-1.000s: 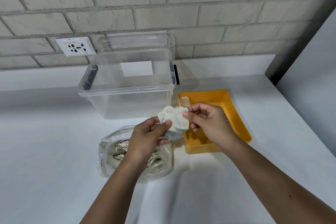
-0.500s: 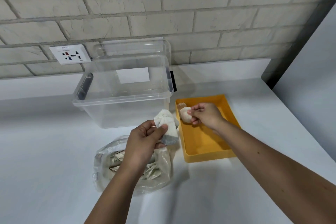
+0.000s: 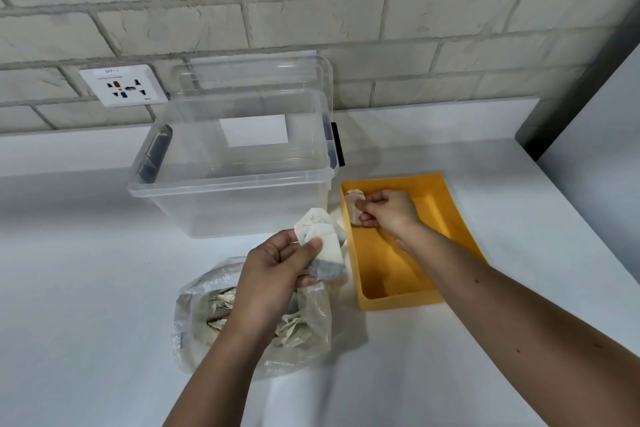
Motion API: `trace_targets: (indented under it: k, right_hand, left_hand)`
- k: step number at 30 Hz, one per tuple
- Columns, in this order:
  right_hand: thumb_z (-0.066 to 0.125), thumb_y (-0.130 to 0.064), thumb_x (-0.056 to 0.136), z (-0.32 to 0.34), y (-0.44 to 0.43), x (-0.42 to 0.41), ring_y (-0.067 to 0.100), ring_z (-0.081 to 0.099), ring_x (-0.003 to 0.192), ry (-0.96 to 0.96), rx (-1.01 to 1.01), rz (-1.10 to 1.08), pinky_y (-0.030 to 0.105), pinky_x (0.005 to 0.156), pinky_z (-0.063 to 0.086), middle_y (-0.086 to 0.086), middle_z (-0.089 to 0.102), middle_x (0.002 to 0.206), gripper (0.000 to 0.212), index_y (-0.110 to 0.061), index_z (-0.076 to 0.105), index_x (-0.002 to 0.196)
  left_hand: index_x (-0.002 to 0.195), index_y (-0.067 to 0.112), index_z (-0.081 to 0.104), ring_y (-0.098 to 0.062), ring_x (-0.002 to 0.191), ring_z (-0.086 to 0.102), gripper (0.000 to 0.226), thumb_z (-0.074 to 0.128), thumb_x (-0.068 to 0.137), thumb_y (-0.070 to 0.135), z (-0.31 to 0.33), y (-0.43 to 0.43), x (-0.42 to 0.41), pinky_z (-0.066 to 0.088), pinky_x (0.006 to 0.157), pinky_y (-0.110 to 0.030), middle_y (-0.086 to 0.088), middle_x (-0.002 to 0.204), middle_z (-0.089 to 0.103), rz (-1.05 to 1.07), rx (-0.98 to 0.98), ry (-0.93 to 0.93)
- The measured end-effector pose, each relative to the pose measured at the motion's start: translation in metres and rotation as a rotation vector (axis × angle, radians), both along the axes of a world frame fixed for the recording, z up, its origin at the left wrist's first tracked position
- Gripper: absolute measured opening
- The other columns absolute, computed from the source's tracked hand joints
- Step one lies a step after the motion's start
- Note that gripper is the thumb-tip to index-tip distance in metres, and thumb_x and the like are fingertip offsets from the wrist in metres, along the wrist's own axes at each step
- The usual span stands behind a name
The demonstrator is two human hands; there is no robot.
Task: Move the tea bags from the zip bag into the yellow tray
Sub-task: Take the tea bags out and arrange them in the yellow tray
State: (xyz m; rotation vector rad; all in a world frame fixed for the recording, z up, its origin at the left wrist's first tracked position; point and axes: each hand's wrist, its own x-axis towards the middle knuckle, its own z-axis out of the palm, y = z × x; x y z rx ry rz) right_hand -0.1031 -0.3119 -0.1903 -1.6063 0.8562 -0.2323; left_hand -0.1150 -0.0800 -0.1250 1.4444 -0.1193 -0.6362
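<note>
Pinch grip, right hand (image 3: 388, 211): one tea bag (image 3: 353, 210) held between thumb and curled fingers, low inside the far left corner of the yellow tray (image 3: 453, 215). Whether it touches the tray floor cannot be told.

Closed grip, left hand (image 3: 273, 274): a bunch of tea bags (image 3: 323, 243) clamped between thumb and fingers, raised above the desk (image 3: 86, 288), just beside the tray's left wall.

Zip bag (image 3: 194, 319): lies crumpled at the near middle of the desk, under the left wrist, with more bags inside. Most of the stock appears not yet moved.

Clear box (image 3: 228, 204): open, at the far side of the desk, left of the tray. Wall socket (image 3: 121, 85) is above it on the brick wall.

Handling, judged: bags are light, soft paper, easily crushed or torn, and likely to cling together in a bunch. Best taken one at a time by the folded upper paper with a gentle pinch, not by the darker filled end. No strings or tags can be made out.
</note>
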Motion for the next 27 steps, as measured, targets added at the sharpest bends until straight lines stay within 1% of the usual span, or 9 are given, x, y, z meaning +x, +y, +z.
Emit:
trace_targets:
  k: [3,5,7,10,13,15,18,22,27]
  right_hand:
    - [0.077,-0.018,0.082,0.006,-0.001,-0.006,0.017,0.065,0.064,0.021,-0.040,0.017,0.030,0.066,0.060,0.013,0.071,0.085,0.021,-0.006,0.066,0.096]
    - [0.079,-0.028,0.081,0.018,0.001,-0.016,0.015,0.064,0.072,0.037,-0.215,0.025,0.030,0.068,0.058,0.007,0.070,0.088,0.033,-0.008,0.066,0.104]
    - [0.078,-0.034,0.080,0.040,0.011,-0.034,0.007,0.059,0.079,-0.059,-0.409,0.006,0.017,0.068,0.051,-0.003,0.067,0.090,0.030,-0.017,0.068,0.102]
    - [0.078,-0.030,0.079,0.070,0.042,-0.066,0.007,0.056,0.071,-0.335,-0.240,0.183,0.017,0.068,0.048,0.000,0.070,0.085,0.017,-0.021,0.073,0.093]
    - [0.080,-0.025,0.077,0.077,0.064,-0.086,0.007,0.045,0.058,-0.363,-0.261,0.364,0.019,0.060,0.044,0.002,0.065,0.075,0.019,-0.022,0.075,0.095]
    - [0.081,-0.024,0.077,0.075,0.068,-0.090,0.007,0.044,0.057,-0.340,-0.345,0.337,0.017,0.059,0.044,0.006,0.063,0.075,0.021,-0.023,0.075,0.097]
    - [0.080,-0.023,0.078,0.075,0.069,-0.096,0.006,0.046,0.057,-0.359,-0.384,0.297,0.017,0.059,0.045,0.006,0.063,0.073,0.020,-0.023,0.075,0.097]
    - [0.081,-0.023,0.077,0.073,0.072,-0.101,0.009,0.053,0.058,-0.379,-0.417,0.257,0.022,0.060,0.050,-0.001,0.066,0.070,0.016,-0.023,0.076,0.092]
    - [0.080,-0.019,0.078,0.072,0.073,-0.102,0.016,0.061,0.054,-0.406,-0.369,0.195,0.028,0.055,0.054,-0.005,0.068,0.063,0.007,-0.019,0.075,0.082]
  left_hand:
    - [0.108,0.010,0.072,-0.027,0.087,0.075,0.018,0.067,0.091,0.013,0.000,0.000,0.000,0.060,0.075,-0.032,-0.011,0.095,0.078,-0.001,0.001,0.005]
    - [0.109,0.008,0.072,-0.030,0.088,0.075,0.019,0.067,0.091,0.012,0.000,0.000,0.000,0.060,0.074,-0.031,-0.014,0.096,0.077,0.003,-0.005,0.020]
    - [0.108,0.006,0.071,-0.029,0.086,0.075,0.018,0.067,0.091,0.011,0.001,0.000,0.000,0.060,0.069,-0.027,-0.017,0.095,0.076,0.014,-0.006,0.025]
    - [0.105,0.006,0.072,-0.026,0.082,0.072,0.017,0.070,0.089,0.013,0.003,-0.003,-0.002,0.059,0.064,-0.024,-0.024,0.095,0.073,0.013,0.019,-0.004]
    - [0.105,0.009,0.073,-0.021,0.079,0.073,0.017,0.070,0.090,0.014,0.007,-0.006,-0.007,0.057,0.061,-0.021,-0.016,0.088,0.076,-0.016,0.007,-0.010]
    - [0.107,0.010,0.072,-0.018,0.077,0.074,0.018,0.069,0.090,0.014,0.011,-0.007,-0.011,0.056,0.060,-0.020,-0.010,0.086,0.077,-0.033,-0.020,0.015]
    - [0.109,0.007,0.071,-0.019,0.078,0.075,0.019,0.068,0.090,0.013,0.015,-0.007,-0.018,0.057,0.061,-0.020,-0.013,0.092,0.077,-0.044,-0.051,0.058]
    - [0.109,0.007,0.071,-0.020,0.080,0.076,0.019,0.067,0.091,0.013,0.019,-0.005,-0.024,0.058,0.063,-0.021,-0.015,0.096,0.077,-0.052,-0.053,0.074]
    - [0.106,0.005,0.071,-0.019,0.078,0.076,0.022,0.063,0.094,0.020,0.023,-0.006,-0.027,0.060,0.063,-0.023,-0.013,0.095,0.077,-0.047,-0.101,0.176]
